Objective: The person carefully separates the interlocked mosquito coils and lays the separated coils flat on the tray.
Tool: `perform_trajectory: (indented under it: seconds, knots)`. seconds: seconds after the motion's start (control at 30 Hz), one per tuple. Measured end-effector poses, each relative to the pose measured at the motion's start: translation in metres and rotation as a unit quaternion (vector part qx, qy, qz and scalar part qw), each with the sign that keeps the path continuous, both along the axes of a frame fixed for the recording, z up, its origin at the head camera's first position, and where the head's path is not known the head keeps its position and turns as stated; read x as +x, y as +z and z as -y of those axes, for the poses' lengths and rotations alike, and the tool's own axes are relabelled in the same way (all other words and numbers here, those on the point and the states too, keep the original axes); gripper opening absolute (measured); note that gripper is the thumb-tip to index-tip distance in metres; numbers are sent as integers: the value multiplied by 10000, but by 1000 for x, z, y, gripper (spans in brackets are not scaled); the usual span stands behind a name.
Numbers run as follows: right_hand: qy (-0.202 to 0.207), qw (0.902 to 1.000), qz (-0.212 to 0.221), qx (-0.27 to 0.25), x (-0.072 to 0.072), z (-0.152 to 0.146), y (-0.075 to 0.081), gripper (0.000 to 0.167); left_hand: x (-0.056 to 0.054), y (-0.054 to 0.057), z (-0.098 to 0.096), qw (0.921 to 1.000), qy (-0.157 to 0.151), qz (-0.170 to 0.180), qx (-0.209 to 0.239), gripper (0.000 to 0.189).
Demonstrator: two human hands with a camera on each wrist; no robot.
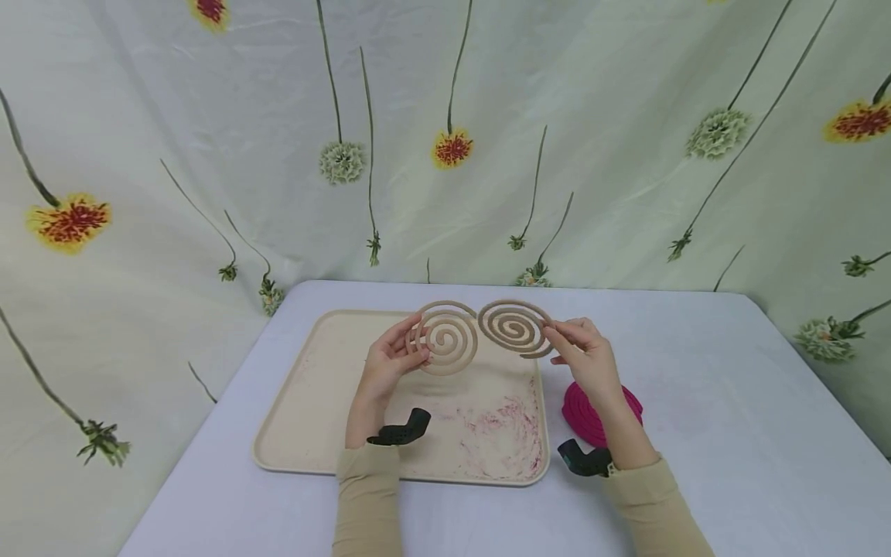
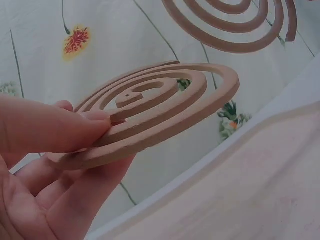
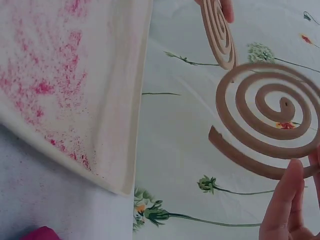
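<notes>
- Hanging upright behind everything, a pale backdrop cloth [image 1: 626,178] carries printed flowers on long stems, some yellow and red, others whitish green.
- The tabletop [image 1: 703,379] wears a smooth white covering, and its far corners look rounded.
- Left of centre lies a beige tray [image 1: 327,410] with a raised rim; pink smears [image 1: 504,429] mark its near right part.
- Just right of the tray, a magenta coiled thing [image 1: 583,414] rests on the tabletop, partly hidden by the right forearm [image 1: 629,437].
- The left hand [image 1: 391,362] pinches the left coil [image 2: 131,98], a flat brown spiral, lifted above the tray.
- The right hand [image 1: 586,357] pinches the outer edge of the right coil [image 3: 290,114], a similar spiral, also held in the air.
- Only the head view takes in both tan sleeves [image 1: 369,495], the black wrist devices [image 1: 400,432] and most of the magenta coiled thing.
- The left wrist view gives the grip closely: thumb above the left coil, fingers beneath. A gap shows there between the visible parts of the two coils, whose edges seem to meet in the head view.
- The right wrist view brings out a small hole in the right coil's inner end, its loose outer tip, and the speckled grain of the smears.
</notes>
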State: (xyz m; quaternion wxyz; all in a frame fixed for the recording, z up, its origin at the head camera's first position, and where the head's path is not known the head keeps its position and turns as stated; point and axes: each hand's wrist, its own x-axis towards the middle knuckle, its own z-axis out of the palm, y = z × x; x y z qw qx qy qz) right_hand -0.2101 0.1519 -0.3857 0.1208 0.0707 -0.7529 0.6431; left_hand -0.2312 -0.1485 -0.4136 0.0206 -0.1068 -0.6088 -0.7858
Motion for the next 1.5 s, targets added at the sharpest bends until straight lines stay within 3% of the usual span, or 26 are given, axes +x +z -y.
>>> perform_trajectory:
  seconds: [0.13,0.33,0.57,0.83,1.03,1.27,1.5]
  knots:
    - [68,10000,-47,6,-3,2,-7,35,-2,-5,2,9998,135,161,27,58]
    - [-100,9972,33,-735,-10,9,-21,29,-7,-13,2,9956,726,552,219,54]
    - [-175,9936,650,-911,-15,7,-38,25,-13,-23,0,9869,1216,1003,355,54]
    - [-73,9844,1531,-867,-19,5,-47,26,-12,-26,-1,9800,1590,1195,90,49]
    - [-5,9776,1935,-832,-22,5,-49,31,-13,-30,-2,9792,1410,1445,-198,53]
    - [618,9747,2028,-707,-22,2,-50,41,-13,-31,-1,9781,1103,1653,-623,71]
    - [949,9701,2190,-441,-21,2,-49,47,-13,-30,-2,9681,1092,1773,-1394,76]
